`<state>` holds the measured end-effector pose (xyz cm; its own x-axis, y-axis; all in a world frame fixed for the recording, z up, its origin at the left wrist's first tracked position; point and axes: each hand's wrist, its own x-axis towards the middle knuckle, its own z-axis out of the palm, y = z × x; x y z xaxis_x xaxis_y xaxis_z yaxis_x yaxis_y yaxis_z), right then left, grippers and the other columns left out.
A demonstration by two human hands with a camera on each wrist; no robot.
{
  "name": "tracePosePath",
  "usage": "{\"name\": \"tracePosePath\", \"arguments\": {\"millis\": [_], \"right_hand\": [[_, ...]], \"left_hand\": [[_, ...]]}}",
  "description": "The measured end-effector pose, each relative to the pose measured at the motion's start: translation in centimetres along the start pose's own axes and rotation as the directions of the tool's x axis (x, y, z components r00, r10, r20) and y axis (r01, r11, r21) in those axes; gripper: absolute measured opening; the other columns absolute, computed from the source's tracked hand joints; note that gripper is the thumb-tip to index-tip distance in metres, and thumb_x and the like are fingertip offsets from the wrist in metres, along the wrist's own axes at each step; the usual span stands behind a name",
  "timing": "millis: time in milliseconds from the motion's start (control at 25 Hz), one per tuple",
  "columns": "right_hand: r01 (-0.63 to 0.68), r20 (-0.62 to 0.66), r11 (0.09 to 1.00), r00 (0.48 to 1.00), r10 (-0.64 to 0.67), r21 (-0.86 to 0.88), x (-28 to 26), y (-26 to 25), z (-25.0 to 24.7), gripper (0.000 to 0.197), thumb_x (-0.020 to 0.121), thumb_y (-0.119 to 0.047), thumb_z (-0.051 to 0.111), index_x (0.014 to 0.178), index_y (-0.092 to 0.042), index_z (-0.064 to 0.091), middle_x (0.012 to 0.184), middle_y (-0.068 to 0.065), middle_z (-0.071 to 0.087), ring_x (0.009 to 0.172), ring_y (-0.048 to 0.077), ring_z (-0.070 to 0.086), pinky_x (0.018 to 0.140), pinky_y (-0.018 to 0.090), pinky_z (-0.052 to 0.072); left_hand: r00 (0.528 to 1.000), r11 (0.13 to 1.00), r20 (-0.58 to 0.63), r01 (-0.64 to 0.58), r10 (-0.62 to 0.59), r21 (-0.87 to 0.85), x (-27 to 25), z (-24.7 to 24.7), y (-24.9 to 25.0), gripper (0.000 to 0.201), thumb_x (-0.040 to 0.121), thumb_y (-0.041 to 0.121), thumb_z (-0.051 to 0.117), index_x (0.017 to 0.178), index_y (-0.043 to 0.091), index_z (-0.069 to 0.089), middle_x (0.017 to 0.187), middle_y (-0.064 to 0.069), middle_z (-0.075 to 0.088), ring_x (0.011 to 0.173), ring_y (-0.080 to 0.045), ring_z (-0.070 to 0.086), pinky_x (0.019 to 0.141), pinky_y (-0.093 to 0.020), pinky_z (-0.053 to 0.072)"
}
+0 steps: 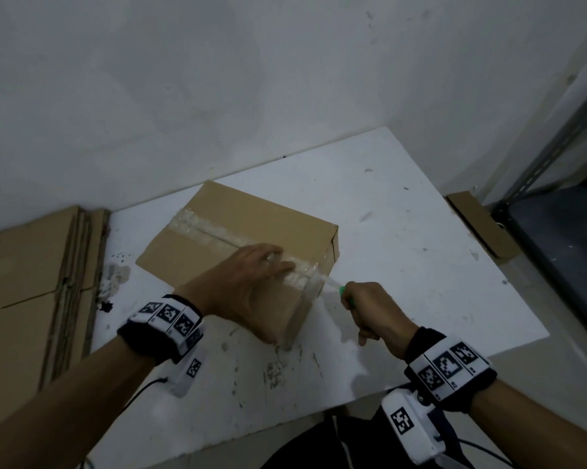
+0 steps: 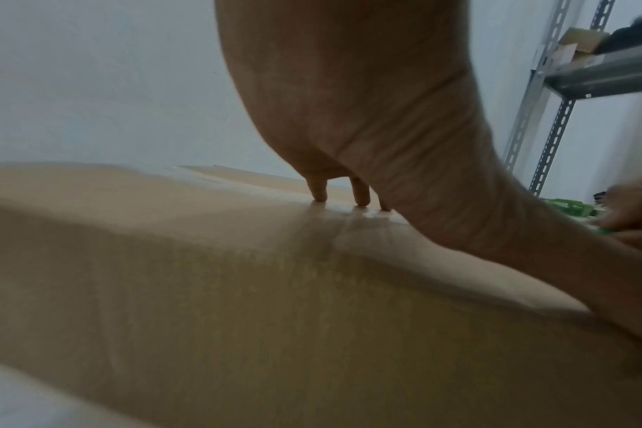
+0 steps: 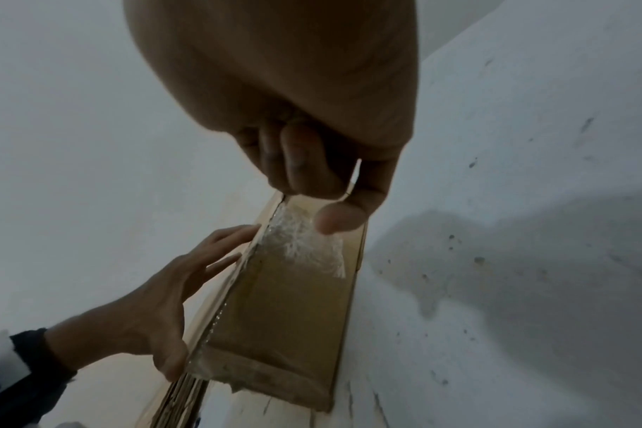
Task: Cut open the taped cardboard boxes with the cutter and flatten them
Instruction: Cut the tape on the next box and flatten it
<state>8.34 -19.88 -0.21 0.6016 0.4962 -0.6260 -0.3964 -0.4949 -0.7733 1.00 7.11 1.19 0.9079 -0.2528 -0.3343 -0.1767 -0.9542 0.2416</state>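
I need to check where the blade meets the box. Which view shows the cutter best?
The head view: the cutter shows green in the right hand, its tip at the tape on the box edge. The left wrist view catches a green sliver. In the right wrist view fingers hide it.

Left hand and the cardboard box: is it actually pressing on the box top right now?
Touching. In the left wrist view, the fingertips of the left hand land on the taped top of the cardboard box; the head view shows the palm spread across it.
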Motion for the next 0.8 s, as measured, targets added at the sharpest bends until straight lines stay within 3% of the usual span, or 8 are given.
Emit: {"name": "tracePosePath", "arguments": {"millis": [80,240,520,600,680,720,800], "right_hand": [[0.059,-0.012,0.997,0.998,-0.060,-0.057,-0.1,-0.3,0.3,0.020,0.089,-0.012,0.040,0.069,-0.011,0.043,0.049,0.002,0.031,0.034,0.017,0.030,0.054,0.035,0.036],[0.167,0.018,0.959,0.986,-0.168,-0.230,-0.2,-1.4,1.4,0.024,0.098,-0.017,0.036,0.077,-0.010,0.045,0.058,0.003,0.036,0.041,0.017,0.034,0.040,0.020,0.035],[0.117,0.110,0.957,0.990,-0.090,-0.266,0.6,-1.6,2.1,0.021,0.098,-0.015,0.036,0.080,-0.009,0.045,0.063,0.006,0.039,0.041,0.020,0.037,0.037,0.020,0.036],[0.098,0.142,0.966,0.988,-0.065,-0.241,0.5,-1.6,2.4,0.018,0.094,-0.011,0.037,0.078,-0.010,0.044,0.062,0.007,0.038,0.039,0.019,0.036,0.039,0.022,0.038],[0.087,0.184,0.971,0.982,-0.046,-0.223,0.4,-1.5,2.7,0.017,0.091,-0.008,0.037,0.075,-0.009,0.043,0.058,0.006,0.035,0.036,0.016,0.030,0.043,0.026,0.042],[0.077,0.200,0.975,0.979,-0.035,-0.208,0.5,-1.5,2.7,0.017,0.090,-0.007,0.037,0.074,-0.010,0.043,0.055,0.005,0.033,0.036,0.015,0.027,0.044,0.027,0.043],[0.064,0.204,0.984,0.978,-0.030,-0.164,0.6,-1.6,2.7,0.018,0.090,-0.005,0.036,0.075,-0.010,0.045,0.051,0.003,0.031,0.035,0.016,0.025,0.046,0.029,0.044]], "left_hand": [[1.000,0.999,-0.003,-0.001,0.002,0.041,-0.1,0.2,-0.2,0.128,0.046,0.089,0.071,0.154,0.035,0.028,0.159,-0.002,0.021,0.146,-0.023,0.018,0.118,-0.043,0.023],[0.999,0.993,-0.021,-0.024,0.026,0.118,0.5,-0.1,0.3,0.126,0.042,0.094,0.061,0.147,0.027,0.039,0.140,-0.004,0.041,0.129,-0.023,0.037,0.107,-0.040,0.039],[0.992,0.972,-0.103,-0.047,0.072,0.229,1.0,0.1,0.1,0.122,0.040,0.096,0.060,0.131,0.017,0.049,0.108,-0.002,0.041,0.097,-0.018,0.036,0.085,-0.028,0.037],[0.986,0.970,-0.138,-0.060,0.094,0.235,1.2,0.3,-0.1,0.108,0.049,0.089,0.065,0.124,0.013,0.053,0.103,-0.005,0.043,0.093,-0.021,0.038,0.082,-0.032,0.039],[0.965,0.966,-0.218,-0.089,0.144,0.244,1.2,0.6,-0.3,0.072,0.068,0.057,0.077,0.113,0.010,0.048,0.099,-0.010,0.044,0.089,-0.026,0.040,0.080,-0.043,0.046],[0.952,0.958,-0.256,-0.093,0.165,0.271,1.2,0.5,-0.3,0.059,0.072,0.045,0.074,0.110,0.010,0.044,0.098,-0.011,0.045,0.088,-0.027,0.040,0.076,-0.047,0.047],[0.942,0.952,-0.281,-0.097,0.181,0.289,1.3,0.0,-0.2,0.048,0.079,0.046,0.060,0.108,0.013,0.040,0.098,-0.012,0.044,0.087,-0.027,0.039,0.075,-0.048,0.046]]}}
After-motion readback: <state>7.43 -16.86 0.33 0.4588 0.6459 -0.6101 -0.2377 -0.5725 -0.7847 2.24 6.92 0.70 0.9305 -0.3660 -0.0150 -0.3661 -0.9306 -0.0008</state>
